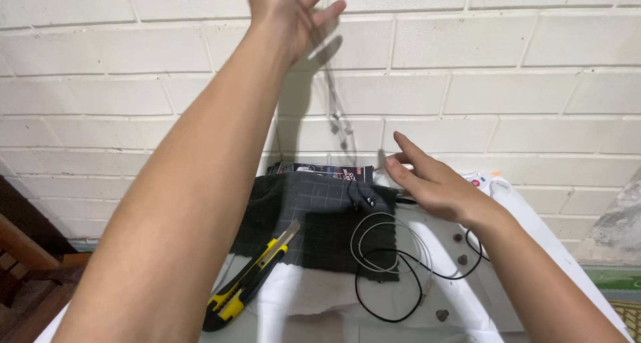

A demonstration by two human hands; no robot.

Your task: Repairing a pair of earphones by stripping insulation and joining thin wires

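Nearest the camera, at the front of the white bench: a yellow-and-black retractable utility knife, lying diagonally, blade end pointing up-right toward the cloth. No hand touches it.

Just beyond: a dark grey gridded fabric mat on a sheet of white paper. Looped across the mat's right edge and onto the bench, a thin black cable and a thin white cable, coiled loosely together. A few small dark round pieces lie scattered right of the coil.

Right hand: open, fingers extended and spread, palm down, holding nothing. It hovers just past the far-right corner of the mat; the cable coil lies directly below and nearer the camera, running toward the wrist. This hand is the nearer one to the cables.

Behind the mat, a flat printed package against the white painted brick wall.

Farthest: left hand, raised high against the wall, fingers loosely open. A thin strand seems to hang below it, though it may be only a shadow on the brick; cannot tell.
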